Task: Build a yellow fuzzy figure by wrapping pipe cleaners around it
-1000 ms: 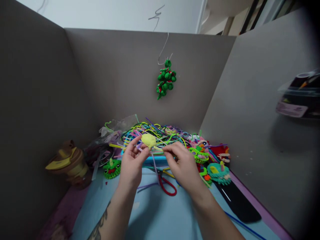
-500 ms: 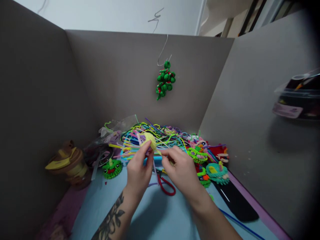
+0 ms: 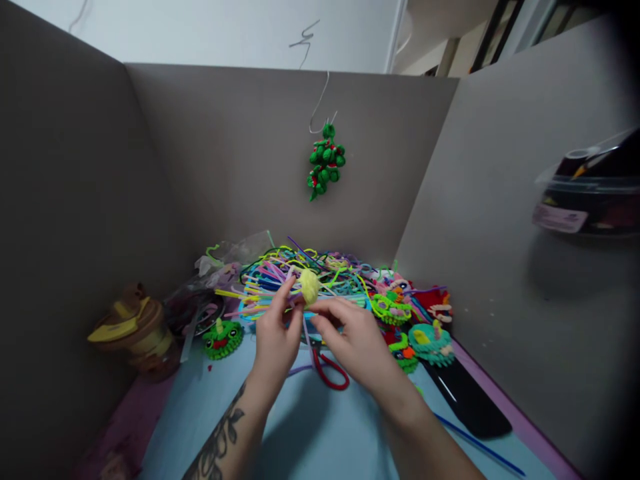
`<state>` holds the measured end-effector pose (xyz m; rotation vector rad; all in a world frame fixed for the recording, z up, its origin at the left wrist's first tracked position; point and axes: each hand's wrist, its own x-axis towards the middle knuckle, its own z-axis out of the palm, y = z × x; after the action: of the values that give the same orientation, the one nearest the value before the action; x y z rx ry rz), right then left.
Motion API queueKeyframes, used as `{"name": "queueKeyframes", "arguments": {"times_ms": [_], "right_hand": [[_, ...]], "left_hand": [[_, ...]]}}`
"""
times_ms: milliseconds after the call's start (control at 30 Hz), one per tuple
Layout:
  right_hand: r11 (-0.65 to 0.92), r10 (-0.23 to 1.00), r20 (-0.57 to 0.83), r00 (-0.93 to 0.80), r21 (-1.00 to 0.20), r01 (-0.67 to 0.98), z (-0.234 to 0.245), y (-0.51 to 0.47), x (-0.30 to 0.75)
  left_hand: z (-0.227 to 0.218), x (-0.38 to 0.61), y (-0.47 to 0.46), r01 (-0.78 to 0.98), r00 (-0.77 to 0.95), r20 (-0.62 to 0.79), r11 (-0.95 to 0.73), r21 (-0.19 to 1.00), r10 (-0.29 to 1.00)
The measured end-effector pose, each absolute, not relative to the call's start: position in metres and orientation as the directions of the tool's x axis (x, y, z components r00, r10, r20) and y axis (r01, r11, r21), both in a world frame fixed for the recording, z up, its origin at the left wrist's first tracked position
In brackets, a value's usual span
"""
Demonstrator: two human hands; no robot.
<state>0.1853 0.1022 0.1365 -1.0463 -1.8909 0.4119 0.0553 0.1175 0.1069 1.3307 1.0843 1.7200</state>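
Left hand raised above the blue work surface, fingertips pinched on the small yellow fuzzy piece; right hand just beside it, thumb and forefinger closed toward the lower side of the same piece, contact there partly hidden, so grip on the piece or on a trailing stem not determinable; hands close together, almost touching

Yellow fuzzy piece held in the air in front of the pile of coloured pipe cleaners, between the two sets of fingertips, well clear of the surface

Orientation: piece seen nearly edge-on, narrow oval outline; long axis roughly upright, tilted slightly; broad face apparently turned sideways toward the right hand; a pale lilac stem hanging downward below the fingers, attachment to the piece unclear

Probable faults:
- Slip from the pinch; cause: small soft body, grip at fingertips only; likely result a drop into the loose pile behind, hard to find among similar yellow strands
- Deformation or uncoiling; cause: excess squeeze or twist between opposed hands
- Snagging; cause: hanging stem catching the red loop or loose strands lying beneath the hands
- Scatter of finished items; cause: right wrist passing near the teal figure and the green ring piece; green frog figure near the left hand similarly exposed
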Motion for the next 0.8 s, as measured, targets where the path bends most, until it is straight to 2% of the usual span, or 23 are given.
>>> {"name": "queueKeyframes", "arguments": {"times_ms": [100, 233, 367, 467, 533, 700, 800], "right_hand": [[0.580, 0.808, 0.554, -0.203, -0.685, 0.441, 0.138, 0.102, 0.183], [0.604, 0.780, 0.609, -0.142, -0.676, 0.422, 0.140, 0.102, 0.187], [0.626, 0.762, 0.624, -0.175, -0.640, 0.445, 0.130, 0.113, 0.183], [0.620, 0.768, 0.612, -0.191, -0.635, 0.460, 0.115, 0.126, 0.171], [0.603, 0.778, 0.609, -0.153, -0.656, 0.454, 0.105, 0.131, 0.162], [0.463, 0.882, 0.467, -0.059, -0.836, 0.295, 0.096, 0.129, 0.143], [0.419, 0.906, 0.420, -0.043, -0.881, 0.220, 0.095, 0.127, 0.139]], "left_hand": [[0.106, 0.048, 0.122, -0.006, -0.264, 0.412, -0.429, 0.903, 0.872], [0.101, 0.032, 0.134, 0.010, -0.318, 0.406, -0.426, 0.905, 0.857], [0.093, 0.023, 0.146, -0.227, -0.330, 0.249, -0.332, 0.915, 0.911], [0.090, 0.026, 0.149, -0.434, -0.274, 0.091, -0.207, 0.877, 0.958], [0.090, 0.031, 0.147, -0.506, -0.246, 0.041, -0.164, 0.847, 0.968], [0.091, 0.040, 0.143, -0.470, -0.312, 0.127, -0.269, 0.841, 0.942], [0.092, 0.044, 0.139, -0.404, -0.314, 0.175, -0.298, 0.865, 0.933]]}}
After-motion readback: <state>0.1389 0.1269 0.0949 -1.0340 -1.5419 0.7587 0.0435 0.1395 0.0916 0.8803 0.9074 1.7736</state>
